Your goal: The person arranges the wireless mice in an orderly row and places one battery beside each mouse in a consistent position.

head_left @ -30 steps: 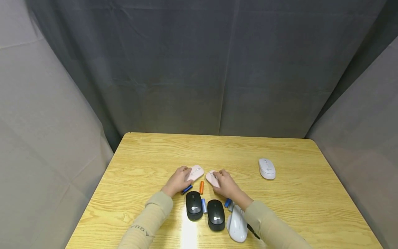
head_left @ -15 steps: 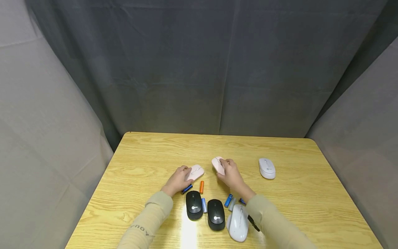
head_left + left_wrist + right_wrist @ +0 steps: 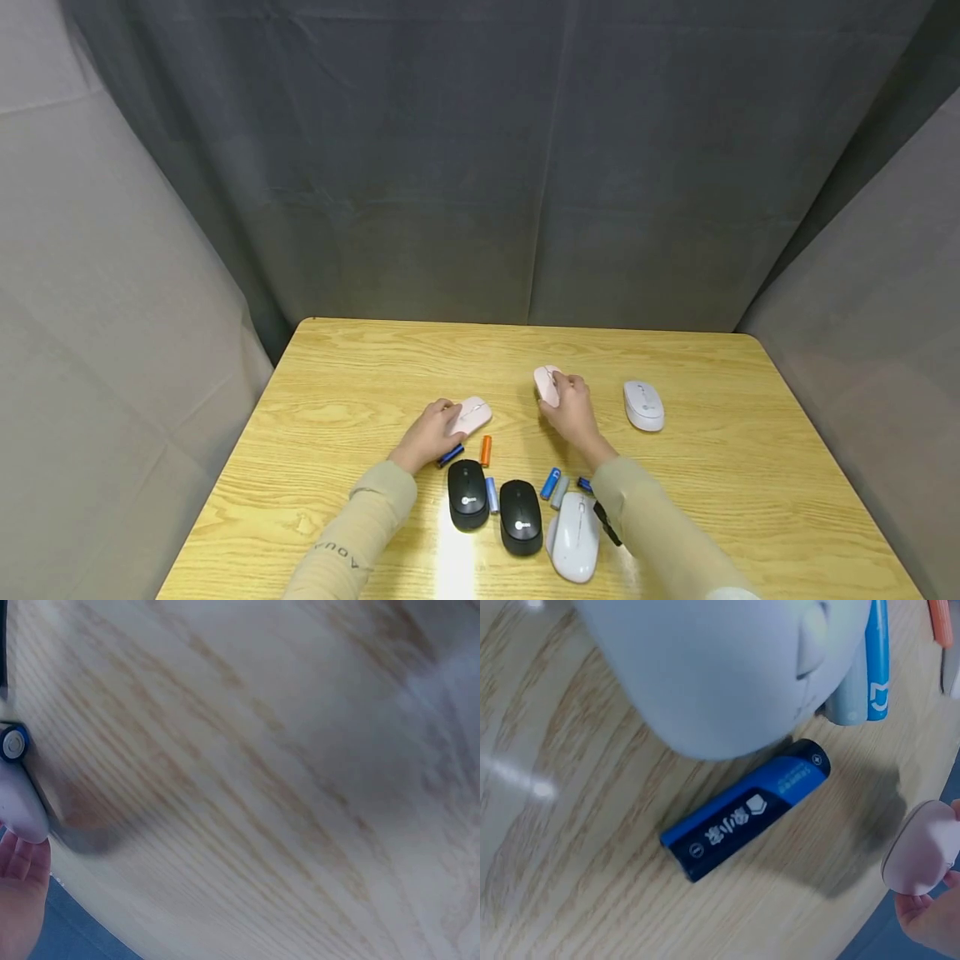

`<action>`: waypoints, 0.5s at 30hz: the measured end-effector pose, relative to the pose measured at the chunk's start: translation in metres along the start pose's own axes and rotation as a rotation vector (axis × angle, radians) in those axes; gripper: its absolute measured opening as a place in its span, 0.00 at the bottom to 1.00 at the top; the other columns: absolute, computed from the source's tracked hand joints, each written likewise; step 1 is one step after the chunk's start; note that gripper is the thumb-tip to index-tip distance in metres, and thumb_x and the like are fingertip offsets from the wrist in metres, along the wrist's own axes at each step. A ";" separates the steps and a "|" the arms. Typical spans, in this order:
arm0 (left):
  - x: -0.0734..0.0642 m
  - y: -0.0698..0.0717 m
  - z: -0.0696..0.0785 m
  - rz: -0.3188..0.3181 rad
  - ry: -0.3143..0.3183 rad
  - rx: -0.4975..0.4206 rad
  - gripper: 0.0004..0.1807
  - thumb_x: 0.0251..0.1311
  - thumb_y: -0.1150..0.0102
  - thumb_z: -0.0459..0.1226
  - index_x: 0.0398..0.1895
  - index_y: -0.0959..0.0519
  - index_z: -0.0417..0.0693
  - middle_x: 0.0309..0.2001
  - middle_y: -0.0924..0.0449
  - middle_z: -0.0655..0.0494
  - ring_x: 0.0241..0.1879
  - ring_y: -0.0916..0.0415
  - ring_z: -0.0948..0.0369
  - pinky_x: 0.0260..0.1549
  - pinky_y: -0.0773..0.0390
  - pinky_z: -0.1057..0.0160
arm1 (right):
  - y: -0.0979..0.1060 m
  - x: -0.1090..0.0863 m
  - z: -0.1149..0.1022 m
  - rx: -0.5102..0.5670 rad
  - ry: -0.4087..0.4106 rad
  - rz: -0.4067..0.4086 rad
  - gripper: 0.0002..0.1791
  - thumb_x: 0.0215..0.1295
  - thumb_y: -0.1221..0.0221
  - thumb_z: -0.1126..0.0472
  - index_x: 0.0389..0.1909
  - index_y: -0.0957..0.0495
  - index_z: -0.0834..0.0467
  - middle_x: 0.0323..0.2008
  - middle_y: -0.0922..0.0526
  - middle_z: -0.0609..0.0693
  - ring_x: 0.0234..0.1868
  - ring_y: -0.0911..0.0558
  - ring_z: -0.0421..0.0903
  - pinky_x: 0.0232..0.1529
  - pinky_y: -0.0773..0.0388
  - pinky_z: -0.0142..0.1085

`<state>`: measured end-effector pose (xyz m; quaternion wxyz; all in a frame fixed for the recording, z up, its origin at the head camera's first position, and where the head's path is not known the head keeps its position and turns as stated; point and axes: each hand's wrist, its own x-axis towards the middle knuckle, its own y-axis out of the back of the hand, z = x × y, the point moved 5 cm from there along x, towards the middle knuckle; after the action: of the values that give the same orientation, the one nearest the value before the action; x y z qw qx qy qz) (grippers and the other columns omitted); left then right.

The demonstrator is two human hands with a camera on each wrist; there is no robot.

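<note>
My left hand [image 3: 433,432] grips a pale pink computer mouse [image 3: 470,415] at the table's middle. The left wrist view catches this mouse [image 3: 19,806] at its left edge, fingertips along its side and a dark blue battery [image 3: 13,742] beside it. Farther back and to the right, my right hand [image 3: 573,411] holds a second pale pink mouse [image 3: 547,383] between thumb and fingers. In the right wrist view that mouse [image 3: 922,847] appears at the right edge, its shadow lying apart from it on the wood.
Two black mice [image 3: 468,496] and a larger white mouse [image 3: 575,537] sit nearer the front. Around them lie an orange battery [image 3: 486,451] and several blue and grey batteries [image 3: 551,482]. Another white mouse [image 3: 644,406] rests on the table [image 3: 360,358] at right.
My right hand has carried its pink mouse back and to the right, away from the other pink mouse. The left hand has stayed in place on its mouse.
</note>
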<state>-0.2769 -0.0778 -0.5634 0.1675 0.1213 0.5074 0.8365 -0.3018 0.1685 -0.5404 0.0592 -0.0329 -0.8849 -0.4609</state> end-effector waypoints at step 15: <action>0.000 0.000 0.001 0.012 -0.007 -0.002 0.30 0.55 0.40 0.44 0.59 0.31 0.37 0.54 0.31 0.42 0.53 0.32 0.49 0.54 0.32 0.54 | -0.006 0.007 0.016 -0.019 -0.156 -0.057 0.34 0.57 0.40 0.58 0.61 0.38 0.69 0.54 0.37 0.73 0.53 0.34 0.66 0.48 0.29 0.52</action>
<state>-0.2765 -0.0769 -0.5629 0.1646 0.1272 0.5053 0.8375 -0.3108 0.1784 -0.5532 -0.0232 -0.0441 -0.8828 -0.4670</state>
